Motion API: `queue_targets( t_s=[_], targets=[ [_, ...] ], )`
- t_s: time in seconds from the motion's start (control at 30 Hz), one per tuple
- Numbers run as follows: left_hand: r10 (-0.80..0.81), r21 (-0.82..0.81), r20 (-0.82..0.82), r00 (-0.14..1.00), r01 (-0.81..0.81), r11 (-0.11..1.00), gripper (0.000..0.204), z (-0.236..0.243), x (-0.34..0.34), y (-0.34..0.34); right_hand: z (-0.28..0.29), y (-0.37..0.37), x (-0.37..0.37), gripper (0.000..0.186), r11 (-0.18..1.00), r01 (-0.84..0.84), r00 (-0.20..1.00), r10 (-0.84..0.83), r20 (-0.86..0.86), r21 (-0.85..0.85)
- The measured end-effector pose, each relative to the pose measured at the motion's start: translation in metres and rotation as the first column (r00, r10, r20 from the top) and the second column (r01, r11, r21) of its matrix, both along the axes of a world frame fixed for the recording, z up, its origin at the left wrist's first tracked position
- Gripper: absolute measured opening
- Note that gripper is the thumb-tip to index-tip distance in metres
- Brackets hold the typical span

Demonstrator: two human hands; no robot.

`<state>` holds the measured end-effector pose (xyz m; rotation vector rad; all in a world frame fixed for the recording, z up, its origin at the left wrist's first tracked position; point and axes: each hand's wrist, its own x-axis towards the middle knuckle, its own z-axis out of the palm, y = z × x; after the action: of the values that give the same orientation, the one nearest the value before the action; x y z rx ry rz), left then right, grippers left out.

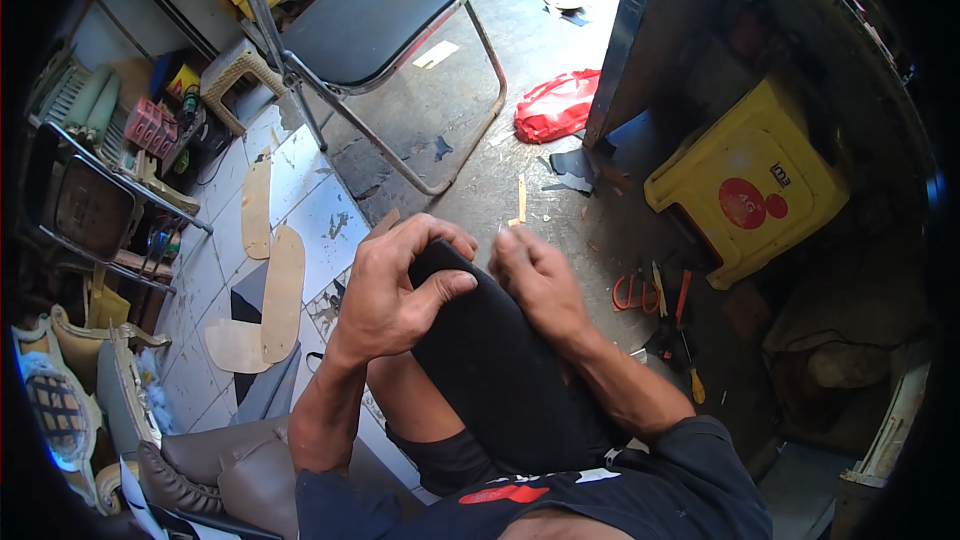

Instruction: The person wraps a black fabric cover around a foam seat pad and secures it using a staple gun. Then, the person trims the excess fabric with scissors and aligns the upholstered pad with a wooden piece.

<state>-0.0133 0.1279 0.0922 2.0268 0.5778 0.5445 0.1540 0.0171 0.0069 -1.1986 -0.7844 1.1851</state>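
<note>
A long black padded piece (490, 365) with a rounded far end lies lengthwise over my lap, its near end against my shirt. My left hand (405, 285) is closed round its far left corner, thumb on top and fingers curled over the edge. Close by the far right edge is my right hand (540, 280), its fingers curled in a pinch. A faint thin light line shows above those fingertips, too fine to name. Whatever the right fingers hold is hidden.
Ahead stands a folding chair (370, 25); a red plastic bag (558, 105) lies beyond. At right are a yellow stool (750, 185), scissors (635, 295) and a yellow-handled screwdriver (693, 370). Tan cut-out panels (283, 290) lie on the left tiles, near brown upholstery (240, 475).
</note>
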Motion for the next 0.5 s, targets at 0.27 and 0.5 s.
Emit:
queue_targets(
  t_s=[0.27,0.5],
  targets=[
    [0.098,0.292,0.057,0.994,-0.111,0.95,0.022,-0.001,0.0,-0.022,0.019,-0.042,-0.026,0.035,0.87,0.04,0.461,-0.453,0.763,0.492],
    [0.044,0.42,0.091,0.995,-0.078,0.904,0.033,0.002,-0.017,-0.029,0.011,-0.038,-0.027,0.024,0.823,-0.064,0.427,-0.488,0.761,0.564]
  ],
)
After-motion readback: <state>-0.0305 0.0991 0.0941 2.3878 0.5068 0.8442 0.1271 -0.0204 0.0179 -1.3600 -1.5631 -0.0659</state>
